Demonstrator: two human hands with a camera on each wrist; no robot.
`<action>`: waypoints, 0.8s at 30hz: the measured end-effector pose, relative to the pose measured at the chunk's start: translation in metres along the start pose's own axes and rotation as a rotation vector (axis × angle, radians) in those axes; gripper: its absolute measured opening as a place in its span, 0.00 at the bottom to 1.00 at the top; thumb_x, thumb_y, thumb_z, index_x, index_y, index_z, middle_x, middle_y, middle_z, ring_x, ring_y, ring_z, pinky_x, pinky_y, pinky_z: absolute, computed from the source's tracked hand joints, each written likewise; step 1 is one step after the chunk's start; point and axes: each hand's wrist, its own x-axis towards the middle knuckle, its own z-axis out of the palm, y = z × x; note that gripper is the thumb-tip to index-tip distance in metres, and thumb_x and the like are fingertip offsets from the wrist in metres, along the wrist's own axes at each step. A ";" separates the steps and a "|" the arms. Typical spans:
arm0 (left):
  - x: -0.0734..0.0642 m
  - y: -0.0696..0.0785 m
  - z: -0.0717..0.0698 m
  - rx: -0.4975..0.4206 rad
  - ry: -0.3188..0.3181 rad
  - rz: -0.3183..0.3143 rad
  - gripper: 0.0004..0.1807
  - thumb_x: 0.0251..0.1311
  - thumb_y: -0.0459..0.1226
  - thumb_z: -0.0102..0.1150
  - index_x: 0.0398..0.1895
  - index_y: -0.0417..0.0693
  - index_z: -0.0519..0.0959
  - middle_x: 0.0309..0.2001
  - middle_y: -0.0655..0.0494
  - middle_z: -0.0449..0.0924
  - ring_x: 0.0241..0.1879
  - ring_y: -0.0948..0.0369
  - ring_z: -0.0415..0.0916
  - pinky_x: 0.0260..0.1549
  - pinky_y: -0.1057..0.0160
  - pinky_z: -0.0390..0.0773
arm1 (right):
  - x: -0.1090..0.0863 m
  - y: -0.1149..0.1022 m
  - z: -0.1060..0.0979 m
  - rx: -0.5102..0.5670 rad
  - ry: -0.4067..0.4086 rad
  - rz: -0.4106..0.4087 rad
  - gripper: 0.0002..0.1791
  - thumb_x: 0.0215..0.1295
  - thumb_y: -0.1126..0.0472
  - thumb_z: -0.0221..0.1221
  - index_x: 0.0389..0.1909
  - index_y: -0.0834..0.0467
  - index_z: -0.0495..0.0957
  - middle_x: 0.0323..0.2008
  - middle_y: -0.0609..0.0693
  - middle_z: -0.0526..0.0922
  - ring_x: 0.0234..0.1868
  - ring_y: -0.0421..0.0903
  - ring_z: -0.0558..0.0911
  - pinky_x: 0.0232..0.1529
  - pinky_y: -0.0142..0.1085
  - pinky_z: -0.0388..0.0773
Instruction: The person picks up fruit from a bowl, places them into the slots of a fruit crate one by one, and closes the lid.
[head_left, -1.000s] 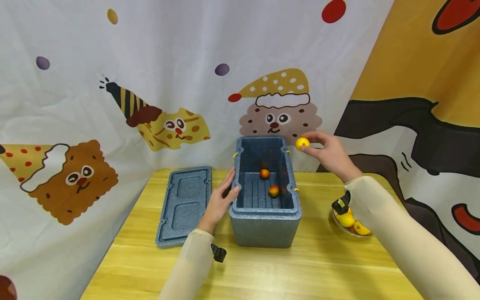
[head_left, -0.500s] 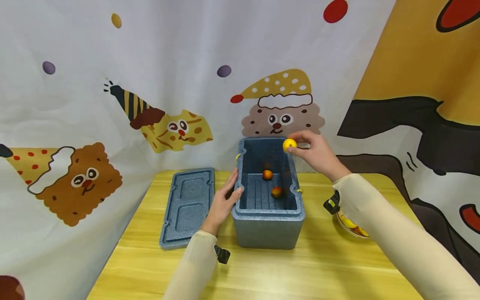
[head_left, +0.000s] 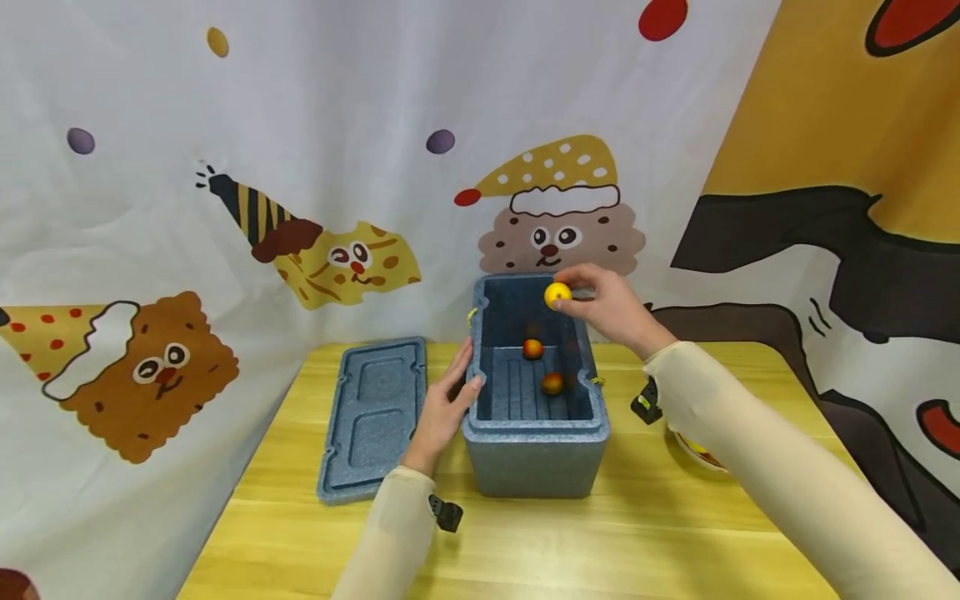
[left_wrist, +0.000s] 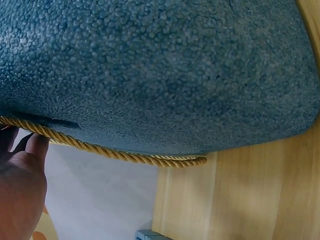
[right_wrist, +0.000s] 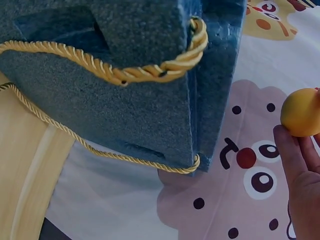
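Observation:
High over the far end of a blue-grey foam box (head_left: 534, 464), my right hand (head_left: 611, 311) pinches a small round yellow fruit (head_left: 557, 296) between thumb and fingers. The right wrist view shows the same fruit (right_wrist: 299, 114) at the fingertips. Two red-and-yellow fruits (head_left: 532, 349) lie apart on the box floor. My left hand (head_left: 441, 414) rests against the box's left side, its thumb at the rim and its fingers stretched along the wall. In the left wrist view, those fingers reach the wall beside a yellow rope (left_wrist: 125, 156).
The box lid (head_left: 375, 421) lies flat on the wooden table (head_left: 510, 550), left of the box. A bowl (head_left: 693, 456) of yellow fruit stands at the right, partly hidden by my right sleeve. Rope (right_wrist: 65, 52) hangs along the box's right side. A printed curtain hangs behind.
My right hand has carried the yellow fruit leftward, from beside the box's right rim to over its opening. The left hand stays on the box's side.

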 end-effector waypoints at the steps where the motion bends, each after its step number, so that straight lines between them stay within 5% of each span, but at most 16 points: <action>1: -0.001 0.000 0.000 -0.001 0.003 -0.001 0.29 0.72 0.31 0.50 0.72 0.30 0.58 0.74 0.41 0.52 0.73 0.49 0.48 0.67 0.58 0.54 | 0.001 0.000 0.001 0.003 -0.009 0.008 0.24 0.65 0.57 0.65 0.59 0.61 0.76 0.56 0.54 0.76 0.57 0.54 0.75 0.52 0.50 0.75; 24: 0.000 0.003 0.000 -0.006 -0.001 -0.019 0.29 0.71 0.31 0.50 0.72 0.30 0.59 0.74 0.42 0.53 0.73 0.50 0.49 0.68 0.55 0.52 | 0.011 -0.009 0.025 -0.059 -0.177 0.006 0.22 0.66 0.54 0.64 0.58 0.57 0.77 0.54 0.52 0.78 0.57 0.51 0.74 0.57 0.51 0.71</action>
